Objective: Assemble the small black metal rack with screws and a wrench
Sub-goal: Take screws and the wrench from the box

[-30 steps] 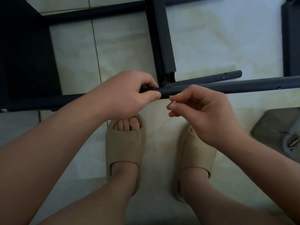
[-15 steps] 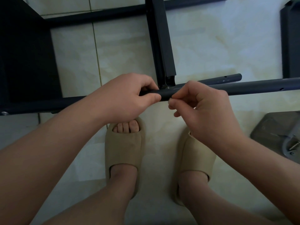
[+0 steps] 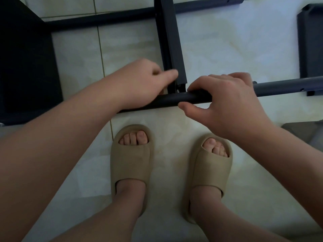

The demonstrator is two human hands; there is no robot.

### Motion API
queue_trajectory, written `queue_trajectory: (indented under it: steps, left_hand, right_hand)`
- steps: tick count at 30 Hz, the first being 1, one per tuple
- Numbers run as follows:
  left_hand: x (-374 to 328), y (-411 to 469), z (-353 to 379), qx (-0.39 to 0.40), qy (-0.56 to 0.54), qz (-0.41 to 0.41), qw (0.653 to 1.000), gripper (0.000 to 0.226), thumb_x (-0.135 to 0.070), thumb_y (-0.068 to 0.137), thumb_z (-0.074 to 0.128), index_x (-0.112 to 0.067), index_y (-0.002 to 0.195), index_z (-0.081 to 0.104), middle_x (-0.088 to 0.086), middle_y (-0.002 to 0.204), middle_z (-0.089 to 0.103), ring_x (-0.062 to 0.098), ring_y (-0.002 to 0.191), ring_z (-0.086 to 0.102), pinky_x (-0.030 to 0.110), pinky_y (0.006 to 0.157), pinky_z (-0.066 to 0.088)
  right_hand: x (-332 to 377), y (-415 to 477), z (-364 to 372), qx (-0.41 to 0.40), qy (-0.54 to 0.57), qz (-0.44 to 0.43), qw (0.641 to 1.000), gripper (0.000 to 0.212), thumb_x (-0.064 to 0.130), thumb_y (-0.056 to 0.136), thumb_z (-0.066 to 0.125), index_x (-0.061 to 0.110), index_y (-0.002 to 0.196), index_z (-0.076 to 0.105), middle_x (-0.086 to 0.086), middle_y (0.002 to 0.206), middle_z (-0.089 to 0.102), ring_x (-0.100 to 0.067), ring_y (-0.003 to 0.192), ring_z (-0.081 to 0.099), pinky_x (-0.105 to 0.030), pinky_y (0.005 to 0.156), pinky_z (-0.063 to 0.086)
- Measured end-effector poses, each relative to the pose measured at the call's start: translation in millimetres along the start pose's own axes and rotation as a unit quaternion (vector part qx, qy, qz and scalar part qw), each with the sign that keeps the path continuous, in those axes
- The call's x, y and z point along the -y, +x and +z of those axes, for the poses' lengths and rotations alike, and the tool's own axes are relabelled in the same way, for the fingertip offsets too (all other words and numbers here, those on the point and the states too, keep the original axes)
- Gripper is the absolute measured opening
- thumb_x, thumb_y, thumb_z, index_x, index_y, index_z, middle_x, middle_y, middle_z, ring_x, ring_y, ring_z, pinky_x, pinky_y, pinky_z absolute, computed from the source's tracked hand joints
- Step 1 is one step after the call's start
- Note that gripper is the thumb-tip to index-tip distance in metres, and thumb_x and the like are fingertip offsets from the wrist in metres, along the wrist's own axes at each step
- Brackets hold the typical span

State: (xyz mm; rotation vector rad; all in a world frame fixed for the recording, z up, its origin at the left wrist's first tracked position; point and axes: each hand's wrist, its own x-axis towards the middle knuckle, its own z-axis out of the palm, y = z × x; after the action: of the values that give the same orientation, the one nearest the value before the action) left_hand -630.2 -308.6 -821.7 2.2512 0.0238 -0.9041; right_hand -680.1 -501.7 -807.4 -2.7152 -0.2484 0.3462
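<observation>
- Rack parts lie spread on a pale tiled floor (image 3: 227, 41), seen from above.
- A dark round tube (image 3: 167, 102) runs across the middle, just ahead of the toes and a little tilted, its right end higher in the picture.
- The right hand (image 3: 227, 103) grips this tube, with the fingers curled over the top and the thumb under the near side. The hand hides a stretch of it.
- A flat bar (image 3: 172, 41) comes down from the top edge and ends right at the tube. The joint is in shadow, and its detail cannot be made out.
- The left hand (image 3: 143, 82) lies over the tube's left part and covers it. One fingertip touches the flat bar's lower end. The hand is blurred, so I cannot tell whether it holds anything.
- A far tube (image 3: 104, 17) crosses behind the flat bar near the top.
- A black panel (image 3: 26, 67) fills the left side.
- Another dark part (image 3: 310, 44) stands at the upper right, well apart from the hands.
- A grey thing (image 3: 300, 133) shows at the right edge, partly behind the right forearm.
- Below are two feet in a tan left slipper (image 3: 131, 163) and right slipper (image 3: 209, 172).
</observation>
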Motion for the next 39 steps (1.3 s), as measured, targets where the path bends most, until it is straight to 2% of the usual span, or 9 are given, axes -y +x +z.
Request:
queue_trajectory:
  steps: [3,9,13,16,22,26,31,34,39]
  left_hand:
    - [-12.2,22.0,2.7,0.029,-0.094,-0.058,0.993,0.048,-0.062,0.096,0.047,-0.022,0.111,0.069,-0.007,0.099,0.074,0.012,0.086,0.072,0.037,0.086,0.054]
    - [-9.7,35.9,9.0,0.034,-0.098,-0.028,0.994,0.04,-0.046,0.1,0.054,-0.01,0.097,0.072,0.001,0.084,0.077,0.008,0.07,0.072,0.028,0.066,0.05]
    - [-8.2,35.2,8.1,0.021,-0.084,-0.014,0.996,0.04,-0.045,0.1,0.054,-0.012,0.089,0.074,0.002,0.079,0.075,0.014,0.068,0.066,0.03,0.07,0.048]
    - [-9.8,33.9,6.7,0.012,-0.052,-0.012,0.998,0.044,-0.048,0.1,0.053,-0.012,0.087,0.073,-0.004,0.066,0.067,0.01,0.059,0.057,0.03,0.061,0.042]
    - [-9.9,30.7,5.4,0.016,-0.059,-0.016,0.998,0.045,-0.048,0.1,0.053,-0.008,0.098,0.073,0.015,0.096,0.073,0.033,0.091,0.067,0.042,0.084,0.052]
    - [-6.9,31.9,6.3,0.004,-0.075,-0.008,0.997,0.033,-0.048,0.098,0.057,-0.017,0.1,0.069,0.004,0.095,0.072,0.025,0.093,0.068,0.042,0.089,0.053]
    - [-7.4,31.9,9.5,-0.021,-0.065,-0.016,0.998,0.04,-0.052,0.095,0.057,-0.014,0.092,0.068,0.008,0.095,0.072,0.02,0.08,0.062,0.037,0.078,0.05]
    - [-9.7,28.8,11.1,-0.033,-0.084,-0.031,0.995,0.033,-0.051,0.095,0.057,-0.021,0.086,0.065,-0.001,0.09,0.072,0.016,0.082,0.065,0.032,0.077,0.05]
    - [-23.4,20.6,8.9,-0.123,-0.076,-0.066,0.987,0.038,-0.052,0.096,0.051,-0.021,0.118,0.054,-0.009,0.097,0.061,0.01,0.086,0.059,0.027,0.07,0.043]
  right_hand:
    - [-3.7,1.3,2.1,0.0,-0.011,-0.006,1.0,0.036,0.057,0.089,0.062,0.025,0.103,0.071,0.009,0.089,0.07,-0.019,0.086,0.062,-0.039,0.103,0.029]
    - [-10.7,5.6,6.3,-0.011,-0.014,-0.014,1.0,0.036,0.057,0.09,0.064,0.024,0.104,0.072,0.007,0.091,0.071,-0.021,0.089,0.063,-0.041,0.109,0.027]
    - [-15.7,11.5,8.1,-0.012,-0.011,-0.02,1.0,0.037,0.06,0.089,0.061,0.027,0.103,0.07,0.009,0.093,0.069,-0.019,0.09,0.062,-0.041,0.11,0.028]
    - [-18.4,15.5,8.1,-0.014,-0.012,-0.022,1.0,0.038,0.061,0.089,0.06,0.027,0.104,0.07,0.01,0.093,0.069,-0.017,0.088,0.061,-0.042,0.109,0.029]
    - [-22.0,25.2,10.5,0.001,-0.017,-0.012,1.0,0.041,0.063,0.087,0.06,0.027,0.106,0.069,0.009,0.093,0.067,-0.017,0.092,0.06,-0.042,0.111,0.028]
    - [-21.3,29.4,10.4,0.022,-0.023,-0.009,0.999,0.046,0.065,0.084,0.057,0.028,0.107,0.069,0.009,0.094,0.067,-0.017,0.092,0.059,-0.042,0.113,0.028]
    - [-19.9,24.7,14.5,0.001,-0.041,-0.039,0.998,0.037,0.053,0.091,0.064,0.02,0.107,0.072,0.002,0.097,0.07,-0.026,0.093,0.062,-0.047,0.113,0.03]
    - [-21.5,21.8,14.1,0.009,-0.062,-0.055,0.997,0.039,0.053,0.093,0.064,0.019,0.11,0.072,-0.001,0.099,0.07,-0.03,0.098,0.063,-0.048,0.115,0.027]
    - [-23.5,11.7,7.1,0.048,-0.101,-0.075,0.991,0.062,0.066,0.091,0.047,0.019,0.126,0.065,-0.001,0.12,0.067,-0.03,0.119,0.058,-0.051,0.119,0.019]
